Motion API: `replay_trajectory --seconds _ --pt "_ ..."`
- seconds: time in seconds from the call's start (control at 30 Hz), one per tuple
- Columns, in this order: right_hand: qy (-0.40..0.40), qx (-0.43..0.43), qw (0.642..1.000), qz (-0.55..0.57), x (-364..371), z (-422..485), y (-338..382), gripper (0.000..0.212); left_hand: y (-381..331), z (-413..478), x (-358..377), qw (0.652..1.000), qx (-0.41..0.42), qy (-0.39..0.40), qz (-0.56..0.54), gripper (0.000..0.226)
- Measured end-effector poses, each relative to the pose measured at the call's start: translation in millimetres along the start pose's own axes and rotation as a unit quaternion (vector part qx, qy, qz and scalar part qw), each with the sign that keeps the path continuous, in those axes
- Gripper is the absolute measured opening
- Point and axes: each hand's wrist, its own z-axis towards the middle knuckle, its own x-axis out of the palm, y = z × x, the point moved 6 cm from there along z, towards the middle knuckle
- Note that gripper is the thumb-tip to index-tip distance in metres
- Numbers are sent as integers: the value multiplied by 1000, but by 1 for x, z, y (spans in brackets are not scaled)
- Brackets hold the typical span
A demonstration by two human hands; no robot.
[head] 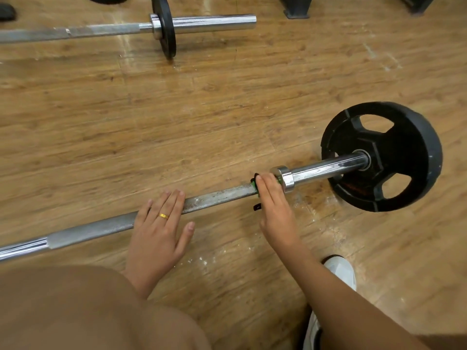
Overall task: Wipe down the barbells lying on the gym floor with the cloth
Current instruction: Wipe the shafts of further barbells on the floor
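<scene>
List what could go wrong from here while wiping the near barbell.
1. The near steel barbell rests on its round black weight plate and may roll; the left hand only lies flat on it.
2. The right hand, holding the green and black cloth, sits beside the steel collar; its knuckles might knock it.
3. Little cloth shows, so skin may rub the rough bar.

Left hand flat on near barbell, right hand with cloth beside collar.

A black stand base is set at the wooden floor's far edge; white specks are scattered nearer.
</scene>
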Motion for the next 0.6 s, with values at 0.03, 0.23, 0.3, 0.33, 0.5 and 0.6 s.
replay_trajectory --seconds 0.03,0.23,0.3,0.33,0.5,0.6 --pt "-11 7 1000 5 0 1 1 84 -1 -2 -1 1000 1 -2 1 63" --pt "-24 18 1000 -1 -1 -6 9 84 -7 -15 -1 1000 -1 1 -2 65" --pt "-25 20 999 8 -3 -19 6 89 -8 -20 -1 1000 -1 5 -10 64" --pt "-25 22 999 11 -4 -23 5 91 -9 -22 -1 1000 1 6 -10 64" --pt "-15 5 1000 -16 -10 -12 6 81 -17 -32 -2 1000 8 1 -3 64" --pt "1 13 999 -29 -11 -17 6 82 -19 -36 -2 1000 12 -5 1 64"
